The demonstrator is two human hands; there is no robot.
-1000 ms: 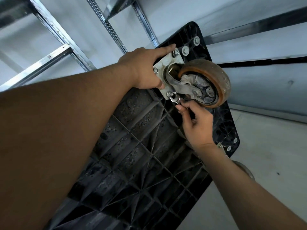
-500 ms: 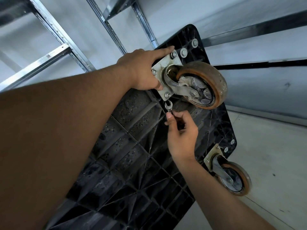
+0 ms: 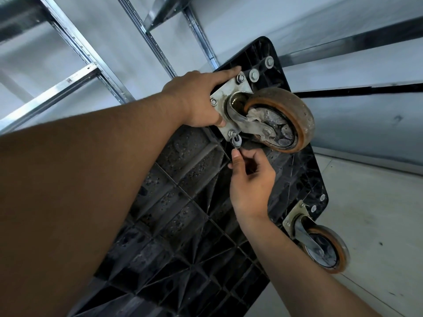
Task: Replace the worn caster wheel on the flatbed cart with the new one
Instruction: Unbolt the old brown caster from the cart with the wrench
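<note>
Pale wall (image 3: 251, 21) w/ metal shelf uprights (image 3: 80, 49) behind, grey concrete floor (image 3: 377, 202) btm right.

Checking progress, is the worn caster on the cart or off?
On: its plate lies against the cart, nuts showing at three corners.

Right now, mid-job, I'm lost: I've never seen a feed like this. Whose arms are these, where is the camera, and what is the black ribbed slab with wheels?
There is no machine here. One camera sits on a person's head and looks down at their two bare hands. The black slab is the flatbed cart, turned so its ribbed underside faces the camera. The left hand rests against the metal mounting plate of the worn caster wheel. The right hand pinches a small wrench, whose head is at a nut on the plate's lower corner. A second caster shows at lower right, over a pale floor. Metal shelving stands behind.
</note>
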